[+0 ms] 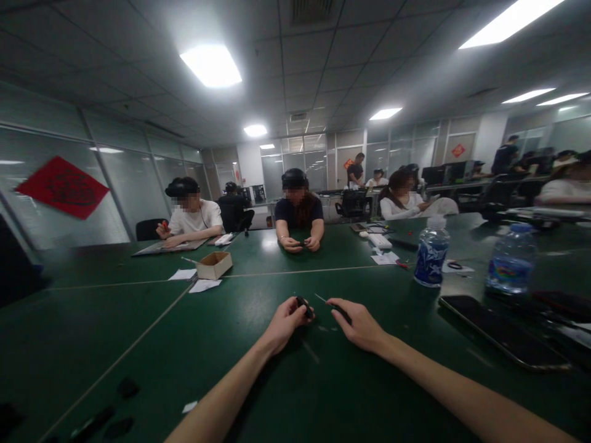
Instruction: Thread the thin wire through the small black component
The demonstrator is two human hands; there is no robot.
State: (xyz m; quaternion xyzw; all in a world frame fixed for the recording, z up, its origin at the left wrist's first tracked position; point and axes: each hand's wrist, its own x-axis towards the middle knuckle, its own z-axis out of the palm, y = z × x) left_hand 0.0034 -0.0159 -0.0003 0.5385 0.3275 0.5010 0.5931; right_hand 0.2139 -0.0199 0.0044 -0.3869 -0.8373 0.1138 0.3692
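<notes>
Watching from the room, I'd say the small black piece [303,305] is light, hard plastic, maybe a bit slick. It's up just above the green table [249,320], pinched in the left hand [285,321], fingers closed on it. I'd grip it by the edges like that, no hard squeezing, since thin bits could crack. Can't make out any detail on it tbh. The right hand [360,321] is wrapped round the dark handle of a slim tool [341,312], its thin shaft pointing toward the piece but not touching. Shaft looks stiff, so the handle's the place to hold it.
</notes>
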